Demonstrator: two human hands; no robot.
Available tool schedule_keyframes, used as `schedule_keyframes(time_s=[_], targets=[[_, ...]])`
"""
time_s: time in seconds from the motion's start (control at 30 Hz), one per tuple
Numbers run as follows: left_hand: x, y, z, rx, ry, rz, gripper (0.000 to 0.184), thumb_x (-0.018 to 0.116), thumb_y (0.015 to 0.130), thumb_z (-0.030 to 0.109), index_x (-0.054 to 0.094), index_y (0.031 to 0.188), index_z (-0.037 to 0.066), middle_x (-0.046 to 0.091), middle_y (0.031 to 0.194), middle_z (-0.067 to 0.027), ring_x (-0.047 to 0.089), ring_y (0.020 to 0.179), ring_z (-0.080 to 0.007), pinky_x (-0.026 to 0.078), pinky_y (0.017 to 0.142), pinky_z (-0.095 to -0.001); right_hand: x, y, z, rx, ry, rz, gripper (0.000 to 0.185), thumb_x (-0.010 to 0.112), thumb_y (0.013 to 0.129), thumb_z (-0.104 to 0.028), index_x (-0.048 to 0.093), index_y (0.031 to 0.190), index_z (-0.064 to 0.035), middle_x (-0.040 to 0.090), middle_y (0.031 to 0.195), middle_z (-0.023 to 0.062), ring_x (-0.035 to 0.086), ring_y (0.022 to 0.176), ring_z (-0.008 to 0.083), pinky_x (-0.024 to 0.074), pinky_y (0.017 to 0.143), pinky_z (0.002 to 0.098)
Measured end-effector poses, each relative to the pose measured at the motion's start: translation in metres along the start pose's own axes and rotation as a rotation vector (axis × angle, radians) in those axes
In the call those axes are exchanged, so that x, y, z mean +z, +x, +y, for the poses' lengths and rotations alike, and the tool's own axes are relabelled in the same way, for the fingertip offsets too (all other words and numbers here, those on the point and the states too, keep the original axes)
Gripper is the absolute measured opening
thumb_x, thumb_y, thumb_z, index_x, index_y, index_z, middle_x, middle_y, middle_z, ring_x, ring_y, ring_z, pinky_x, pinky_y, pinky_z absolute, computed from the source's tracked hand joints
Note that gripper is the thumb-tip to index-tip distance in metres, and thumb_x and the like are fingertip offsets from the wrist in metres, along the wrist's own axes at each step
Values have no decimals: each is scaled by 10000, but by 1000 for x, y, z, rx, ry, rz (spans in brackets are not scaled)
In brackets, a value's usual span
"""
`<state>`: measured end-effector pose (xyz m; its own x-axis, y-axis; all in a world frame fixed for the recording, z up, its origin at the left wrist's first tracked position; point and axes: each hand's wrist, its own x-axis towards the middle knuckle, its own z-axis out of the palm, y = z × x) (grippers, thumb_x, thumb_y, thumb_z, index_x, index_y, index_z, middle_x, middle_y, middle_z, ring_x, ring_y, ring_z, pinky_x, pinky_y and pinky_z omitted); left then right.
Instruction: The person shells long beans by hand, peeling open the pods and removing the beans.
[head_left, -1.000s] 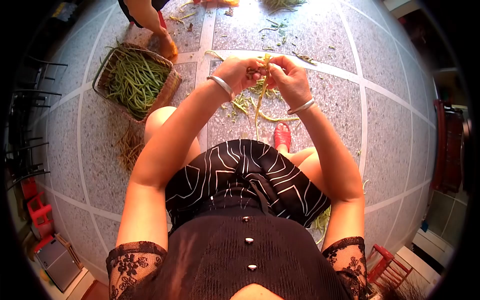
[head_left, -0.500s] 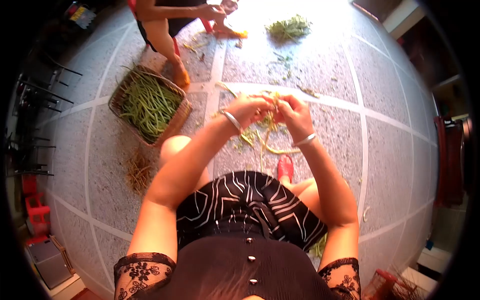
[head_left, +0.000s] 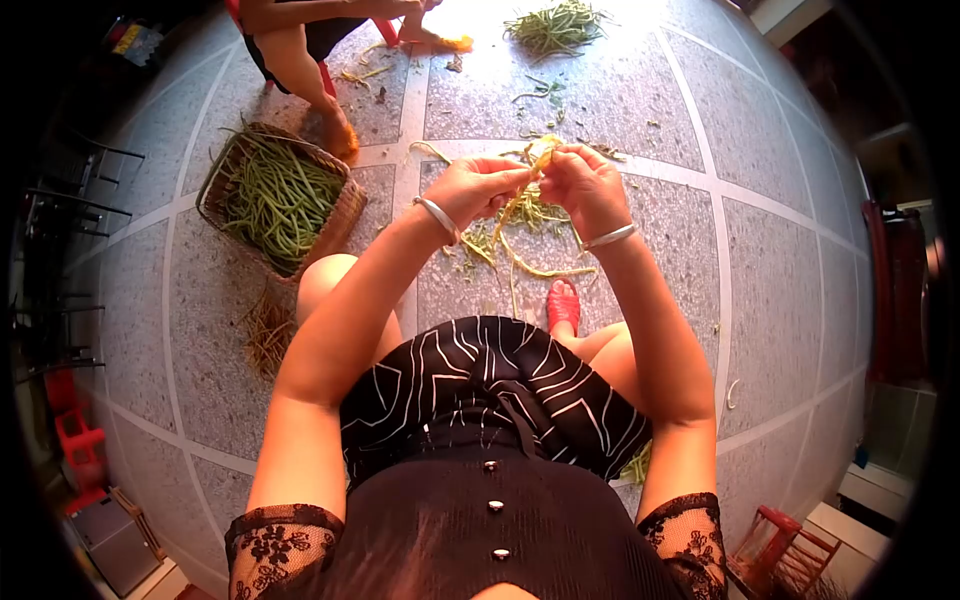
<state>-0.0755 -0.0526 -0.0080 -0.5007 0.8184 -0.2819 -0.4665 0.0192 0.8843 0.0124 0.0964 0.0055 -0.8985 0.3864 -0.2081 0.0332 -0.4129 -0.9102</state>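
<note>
In front of me, a yellowish long bean pod [head_left: 543,152] is pinched between my two hands, its lower part hanging down. My left hand [head_left: 482,190] is closed on the pod, the thumb pressed against the fingers. My right hand [head_left: 588,192] closes on its upper end, fingers curled. Both hands are raised over a loose scatter of yellow-green pods [head_left: 535,212] on the floor. One long pale pod [head_left: 545,270] lies below them, near my red sandal [head_left: 564,306].
To the left stands a woven basket [head_left: 345,215] full of green long beans [head_left: 280,205]. Brown dry stalks [head_left: 268,335] lie near my knee. Another green pile [head_left: 555,28] rests farther off. Another person [head_left: 285,50] sits at the upper left. A red stool [head_left: 80,430] is far left.
My hands have drawn slightly apart, and more of the yellowish pod shows between them. The whole view has shifted a little, moving the basket and the other person up and left in it.
</note>
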Motion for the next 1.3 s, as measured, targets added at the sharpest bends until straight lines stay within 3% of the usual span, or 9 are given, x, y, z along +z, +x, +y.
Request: schedule_keyframes(time_s=[0.37, 0.73, 0.9, 1.1, 1.23, 1.3], targets=[[7, -1, 6, 71, 95, 78, 194, 628, 804, 234, 654, 879, 57, 452, 564, 69, 330, 458, -5, 227, 427, -160, 5, -7, -1, -60, -252, -88, 166, 588, 815, -144, 611, 908, -9, 593, 710, 21, 530, 562, 59, 442, 511, 190], [6, 0, 0, 181, 126, 71, 183, 608, 805, 213, 642, 866, 44, 554, 670, 47, 457, 557, -11, 338, 473, -156, 6, 0, 10, -209, -430, -85, 102, 553, 795, -89, 579, 843, -3, 546, 649, 0, 480, 518, 50, 379, 460, 190], [6, 1, -6, 210, 90, 86, 170, 607, 804, 197, 639, 838, 34, 521, 614, 37, 419, 499, -23, 298, 440, -163, 11, 0, 14, -244, -500, -54, 43, 516, 777, -41, 538, 756, -10, 499, 629, -40, 427, 564, 22, 347, 478, 189], [10, -3, -3, 159, 36, 69, 188, 619, 802, 210, 641, 848, 29, 503, 601, 39, 399, 486, -23, 277, 427, -167, 9, 1, 14, -256, -569, -29, 86, 502, 771, -72, 540, 735, -4, 506, 615, -41, 424, 561, 33, 357, 487, 204], [7, -3, 1, 110, -20, 6, 190, 614, 807, 201, 633, 890, 31, 468, 588, 54, 360, 464, -23, 255, 409, -178, 18, -6, 6, -137, -280, -37, 114, 484, 784, -103, 564, 763, -25, 520, 622, -25, 437, 527, 29, 343, 446, 184], [4, -2, 4, 102, -52, -20, 163, 606, 811, 199, 625, 857, 44, 469, 605, 59, 367, 483, -17, 260, 420, -168, 18, -7, 1, -120, -303, -49, 118, 480, 792, -102, 568, 778, -24, 529, 633, -25, 439, 524, 30, 343, 448, 184]])
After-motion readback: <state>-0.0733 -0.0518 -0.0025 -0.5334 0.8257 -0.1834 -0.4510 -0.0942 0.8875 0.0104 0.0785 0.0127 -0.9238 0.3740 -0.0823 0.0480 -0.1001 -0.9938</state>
